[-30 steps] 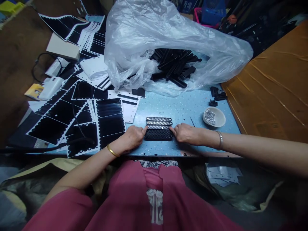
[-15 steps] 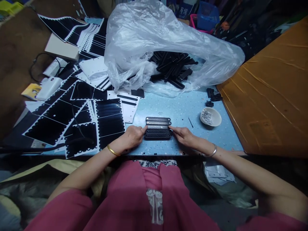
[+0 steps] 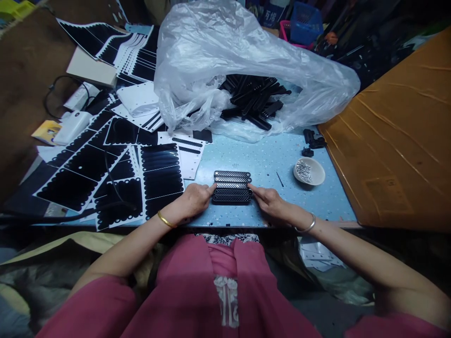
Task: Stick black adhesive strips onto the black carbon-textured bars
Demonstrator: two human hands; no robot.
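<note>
Several black bars with textured faces and round ends lie side by side as a block [image 3: 232,188] on the blue tabletop, straight in front of me. My left hand [image 3: 197,199] is at the block's left end, its index finger touching a middle bar and the other fingers curled in. At the right end, my right hand [image 3: 269,199] presses its outstretched index finger against the same row, with its other fingers folded below. Small round screws or rivets show at some bar ends. The undersides of both hands are hidden.
Sheets of black stickers [image 3: 162,178] cover the left side. Behind, a clear plastic bag [image 3: 225,42] spills black plastic parts [image 3: 255,98]. To the right are a white bowl [image 3: 319,172] of small metal pieces, a thin dark rod [image 3: 279,179], black clips [image 3: 314,139] and a cardboard box [image 3: 391,141].
Almost nothing differs. Both hands stay at the ends of the black bars, and the whole view has shifted very slightly.
</note>
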